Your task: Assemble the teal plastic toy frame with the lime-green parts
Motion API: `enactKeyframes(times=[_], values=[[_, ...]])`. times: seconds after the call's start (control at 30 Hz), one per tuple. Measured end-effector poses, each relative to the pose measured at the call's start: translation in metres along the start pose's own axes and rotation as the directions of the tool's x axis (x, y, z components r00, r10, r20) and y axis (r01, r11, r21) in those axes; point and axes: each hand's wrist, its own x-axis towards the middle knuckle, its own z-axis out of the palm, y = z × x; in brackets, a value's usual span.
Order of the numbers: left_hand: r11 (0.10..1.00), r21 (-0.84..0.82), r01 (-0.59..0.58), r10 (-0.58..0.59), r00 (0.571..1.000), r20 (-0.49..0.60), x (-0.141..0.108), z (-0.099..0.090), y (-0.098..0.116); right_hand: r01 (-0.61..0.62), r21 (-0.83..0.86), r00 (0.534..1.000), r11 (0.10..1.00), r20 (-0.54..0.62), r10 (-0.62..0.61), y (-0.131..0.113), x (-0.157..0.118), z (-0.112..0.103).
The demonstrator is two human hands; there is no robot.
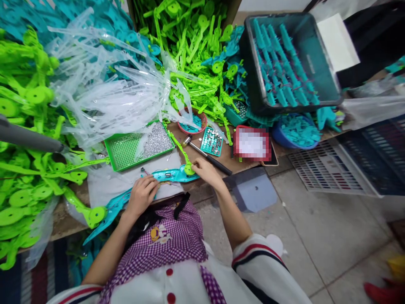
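Along the table's front edge lies a long teal plastic shell [172, 174], its inner side up, with a small silvery metal part [168, 174] in its middle. My left hand [142, 195] is closed on the shell left of that part, near a few thin wires [144, 170]. At the shell's right end, my right hand [206, 170] pinches the round end of a lime-green plastic arm [188, 169]. The arm's narrow stem points up and away toward a green tray. My right fingertips touch the disc; the thumb is partly hidden.
Behind my hands are the green tray [122, 156] of small metal pieces, a hammer [209, 157], a small teal tray [211, 142], a red bowl [192, 122] and a blue bowl [295, 131]. Clear plastic pieces [110, 95], lime parts [202, 46] and a black crate [253, 55] stand beyond.
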Motion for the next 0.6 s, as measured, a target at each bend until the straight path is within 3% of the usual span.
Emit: enactKeyframes(times=[0.1,0.27,0.4,0.6], values=[[1.0,-0.017,0.008,-0.008,1.0,0.007,-0.004,-0.004,-0.001,-0.065,0.017,0.998,0.998,-0.022,0.065,-0.002,0.003,0.01],[0.999,-0.026,0.02,-0.02,1.0,-0.002,-0.01,-0.007,-0.001,-0.093,-0.02,0.983,0.995,-0.162,0.088,-0.009,-0.006,0.023],[1.0,-0.022,-0.007,0.007,1.0,-0.006,-0.01,-0.007,0.0,-0.062,-0.213,0.963,0.975,-0.269,0.002,-0.021,-0.015,0.028],[0.999,-0.003,-0.036,0.036,0.999,-0.024,-0.008,-0.01,0.002,0.005,-0.332,0.964,0.943,-0.25,-0.093,-0.026,-0.015,0.032]])
